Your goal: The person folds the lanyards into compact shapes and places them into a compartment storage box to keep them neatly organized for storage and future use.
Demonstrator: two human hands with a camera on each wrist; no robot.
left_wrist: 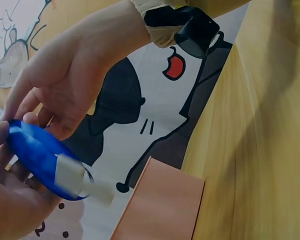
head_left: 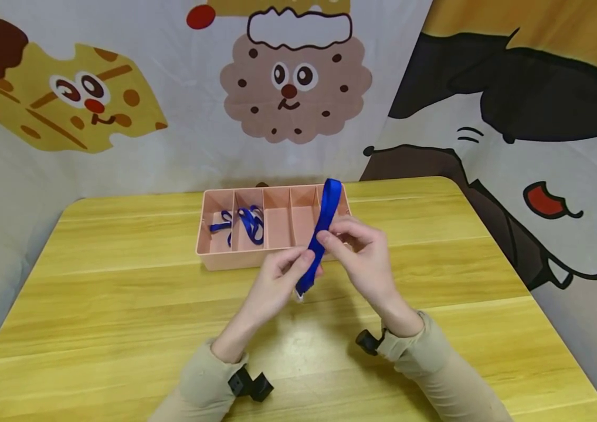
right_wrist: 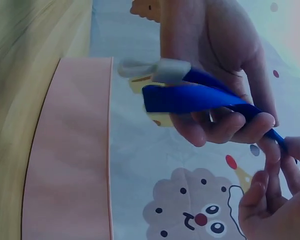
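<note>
Above the front right of a pink divided box, both hands hold a folded blue lanyard. My left hand pinches its lower part between thumb and fingers. Higher up, my right hand pinches the strap, whose loop rises above the fingers. At the lower end hangs a white plastic clip, blurred in the left wrist view. Two more blue straps, a short-looking one and a bunched one, lie in the box's two leftmost compartments.
The box stands near the back edge of a wood-grain table. Behind and beside the table hangs a cloth with cartoon prints. Black wrist cameras sit on both sleeves.
</note>
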